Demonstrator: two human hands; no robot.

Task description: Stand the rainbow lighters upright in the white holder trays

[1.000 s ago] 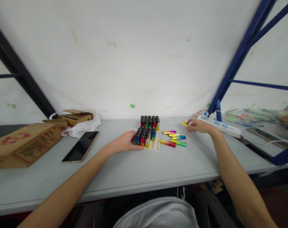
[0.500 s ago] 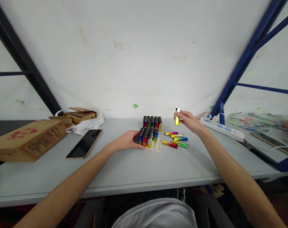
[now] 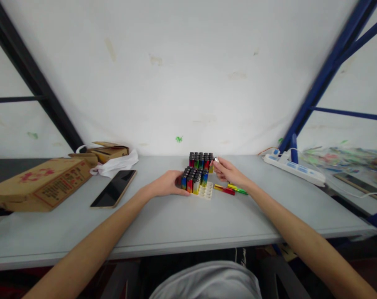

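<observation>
Colourful lighters [image 3: 190, 185] stand upright in a white tray with holes [image 3: 207, 192], whose right part shows bare holes. My left hand [image 3: 169, 183] is wrapped round the left side of this group. Behind it stands a second block of upright lighters [image 3: 201, 160]. My right hand [image 3: 226, 169] is closed on a lighter [image 3: 216, 159], just right of the rear block; most of that lighter is hidden by the fingers. A red and yellow lighter [image 3: 224, 189] and a green and yellow one [image 3: 237, 189] lie on the table below my right hand.
At the left are a cardboard box [image 3: 42, 182], a smaller open box [image 3: 109, 152], a white plastic bag [image 3: 120, 162] and a phone [image 3: 113, 189]. A white power strip [image 3: 294, 168] lies at the right. Another person's hand shows at the far right edge.
My right hand has moved left and down with the lighter, from the right of the loose lighters to beside the rear block. It now covers some loose lighters. My left hand stays in place.
</observation>
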